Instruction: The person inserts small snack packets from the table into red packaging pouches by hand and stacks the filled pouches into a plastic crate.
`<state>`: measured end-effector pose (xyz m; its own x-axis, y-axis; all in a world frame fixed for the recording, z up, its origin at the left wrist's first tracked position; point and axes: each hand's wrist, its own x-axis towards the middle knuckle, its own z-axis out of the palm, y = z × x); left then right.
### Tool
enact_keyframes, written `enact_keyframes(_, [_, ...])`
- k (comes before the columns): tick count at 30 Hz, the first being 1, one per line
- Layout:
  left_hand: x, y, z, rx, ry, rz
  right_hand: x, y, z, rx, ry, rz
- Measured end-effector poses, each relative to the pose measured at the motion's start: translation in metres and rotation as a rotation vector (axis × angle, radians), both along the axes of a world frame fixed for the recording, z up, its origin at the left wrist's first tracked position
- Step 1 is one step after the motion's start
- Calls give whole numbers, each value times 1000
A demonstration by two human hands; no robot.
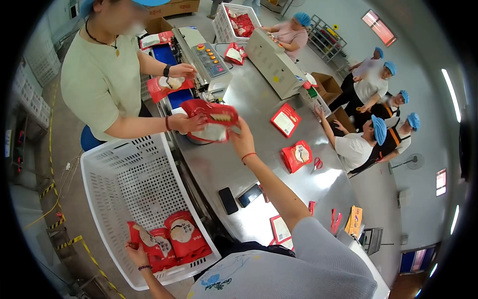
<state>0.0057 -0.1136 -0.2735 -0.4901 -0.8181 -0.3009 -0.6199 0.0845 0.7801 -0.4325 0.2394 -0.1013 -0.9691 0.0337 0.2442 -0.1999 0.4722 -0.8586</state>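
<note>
My left hand [137, 254] is at the near end of a white plastic basket [91, 187], its fingers closed on a red-and-white pouch [143, 234]. More red pouches [185, 233] lie beside it in the basket. Over the steel table, my right hand [242, 139] pinches the right edge of another red pouch [210, 113]. A co-worker's hand [186, 122] touches the left side of that same pouch. The co-worker's other hand is beside a further red-and-white pouch [172, 85] near the sealing machine [208, 60].
Two phones [228, 200], red scissors [317, 163] and red pouches [297, 156] lie on the steel table [219, 169]. A grey machine [274, 63] stands across it. Several people in blue caps are at the far side. Another white basket [224, 30] holds pouches.
</note>
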Motion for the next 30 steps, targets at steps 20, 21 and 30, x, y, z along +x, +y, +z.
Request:
enact_keyframes(20, [-88,92,223,103,590,-412,184,29,54,23,-292,731])
enact_keyframes(21, [-77,66,174,149,499,-274,173,38,50,75,-307,605])
enact_keyframes(30, [76,-38,-124,-48,-822,-324,78,66,14,5,-172,173])
